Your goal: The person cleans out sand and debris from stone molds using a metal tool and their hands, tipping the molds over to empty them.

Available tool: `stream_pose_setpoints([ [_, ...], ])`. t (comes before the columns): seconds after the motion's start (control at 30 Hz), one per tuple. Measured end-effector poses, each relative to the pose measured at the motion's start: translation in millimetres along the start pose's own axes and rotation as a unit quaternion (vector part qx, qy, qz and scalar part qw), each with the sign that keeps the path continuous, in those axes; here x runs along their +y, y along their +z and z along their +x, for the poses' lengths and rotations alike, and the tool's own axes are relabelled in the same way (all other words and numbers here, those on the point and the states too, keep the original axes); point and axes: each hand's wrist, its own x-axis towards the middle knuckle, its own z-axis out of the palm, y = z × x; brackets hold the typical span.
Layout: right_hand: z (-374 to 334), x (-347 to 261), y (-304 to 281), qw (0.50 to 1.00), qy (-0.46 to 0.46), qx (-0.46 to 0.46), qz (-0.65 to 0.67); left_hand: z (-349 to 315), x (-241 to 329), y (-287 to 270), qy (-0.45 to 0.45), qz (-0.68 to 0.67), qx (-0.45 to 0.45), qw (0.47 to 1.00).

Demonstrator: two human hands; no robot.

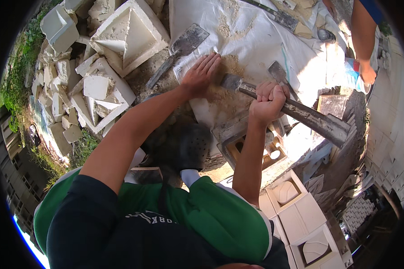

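- Dark shirt [134, 237] and green shorts [220, 219] are filling the nearest space, on the near side of the white sheet [260, 49]; I am watching all this from far, through the head camera.
- I am seeing the right hand [269, 101] above the near right part of the sheet. It is clenching firmly around a long dark tool [316, 121].
- This tool is slanting: its flat blade is pointing left, over the middle of the sheet, and its thick end is reaching beyond the right edge.
- The left hand [201, 74] is grasping nothing; its fingers are lying straight and close together, over the sheet's left part, just beside some beige powder [231, 65]. How hard it is pressing, I cannot tell.
- A flat-bladed tool [191, 40] is resting across the sheet's left edge, and a smaller tool [280, 74] is lying on its right part.
- Just before the sheet's near edge, a box-like mould [229, 150] is standing.
- Left of the sheet, broken pale pieces [60, 105] are piling up beside a big hollow block [137, 40].
- Nearer than the sheet, to the right, cream blocks [303, 213] are standing together.
- Beyond its right edge, another person's hand [367, 75] is showing; its grip I cannot tell.
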Motion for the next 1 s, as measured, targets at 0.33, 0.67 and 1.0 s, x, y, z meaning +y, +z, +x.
stream_pose_setpoints([
  [0.33,-1,-30,-50,0.994,-0.041,0.103,0.008,22,43,26,-0.002,-0.107,0.025,0.994],
  [0.67,-14,-42,-76,0.988,-0.061,0.144,-0.013,67,19,39,0.147,-0.093,0.037,0.984],
  [1.0,-33,-21,-83,0.989,-0.03,0.143,0.005,30,8,-6,0.273,-0.08,-0.056,0.957],
])
